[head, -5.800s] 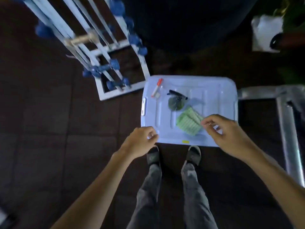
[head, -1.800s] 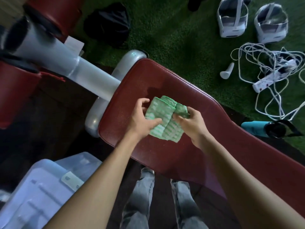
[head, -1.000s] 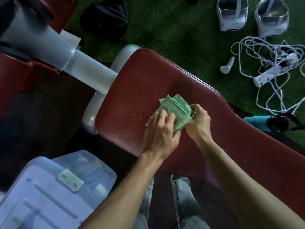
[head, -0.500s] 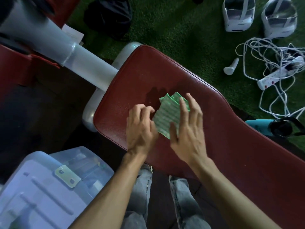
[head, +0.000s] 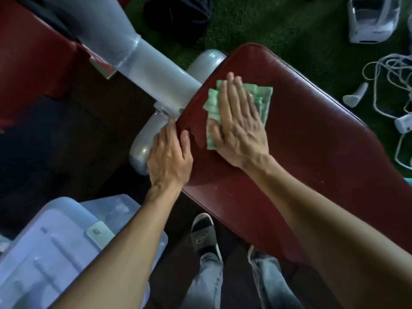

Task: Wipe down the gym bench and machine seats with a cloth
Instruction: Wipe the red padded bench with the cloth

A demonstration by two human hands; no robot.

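Note:
A dark red padded gym bench [head: 312,157] runs from the upper middle to the lower right. On its near end lies a folded green cloth [head: 263,97]. My right hand [head: 238,121] presses flat on the cloth with straight fingers and covers most of it. My left hand [head: 169,155] rests on the bench's left edge, its fingers reaching over the rim toward the silver frame; how they lie below the edge is hidden.
A thick silver frame tube [head: 142,56] meets the bench end from the upper left, beside another red pad [head: 33,63]. A pale blue plastic bin [head: 55,253] stands at the lower left. White cables and a power strip [head: 403,123] lie on green turf at right. A black bag [head: 178,16] lies above.
My right hand has slid the cloth up toward the bench's end and now lies flat on it. My left hand let go of the cloth and moved to the bench's left edge.

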